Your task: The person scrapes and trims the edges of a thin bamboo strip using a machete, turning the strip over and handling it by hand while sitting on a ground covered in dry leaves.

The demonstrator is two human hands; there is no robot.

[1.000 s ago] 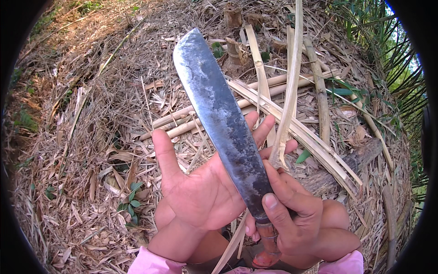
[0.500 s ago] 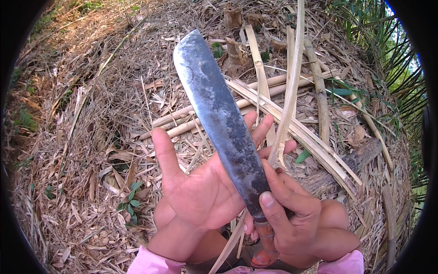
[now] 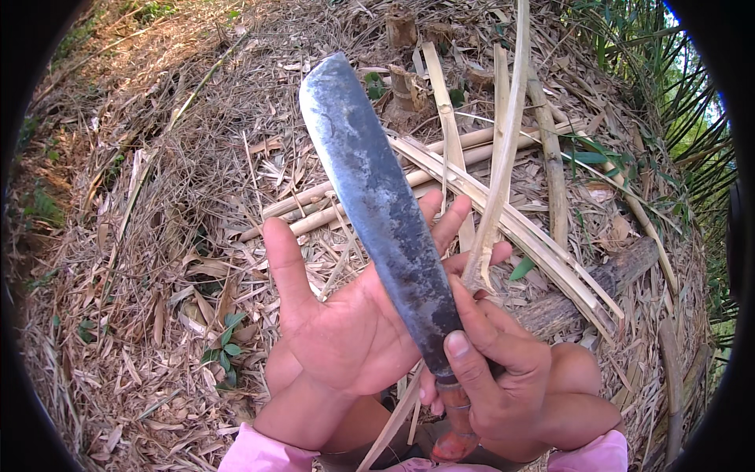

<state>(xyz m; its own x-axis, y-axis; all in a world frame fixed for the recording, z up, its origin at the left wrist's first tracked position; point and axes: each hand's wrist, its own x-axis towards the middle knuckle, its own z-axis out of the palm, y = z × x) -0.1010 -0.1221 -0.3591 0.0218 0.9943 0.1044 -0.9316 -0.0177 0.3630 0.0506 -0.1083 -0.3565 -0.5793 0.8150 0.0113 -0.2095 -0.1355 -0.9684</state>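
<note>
A machete [image 3: 373,197] with a dark, mottled blade and a pale cutting edge slants up across the middle, its tip toward the far left. My right hand [image 3: 503,370] is closed round the base of the blade and the top of the reddish-brown handle [image 3: 458,425], thumb on the flat. Palm up, my left hand [image 3: 346,330] lies behind the blade with its fingers spread and thumb pointing away; whether the palm touches the metal I cannot tell. A long pale bamboo strip [image 3: 503,157] runs from the top edge down to my right fingers, where its hold is hidden.
Several split bamboo strips [image 3: 535,244] and poles [image 3: 550,149] lie crossed ahead and to the right. Cut stumps [image 3: 403,86] stand at the far middle. A dark log [image 3: 621,271] rests at the right. Dry leaves cover the ground; a small green plant [image 3: 226,346] grows at left.
The machete and my right hand have shifted very slightly. The upper part of the long bamboo strip has moved a little to the right. My left hand stays spread.
</note>
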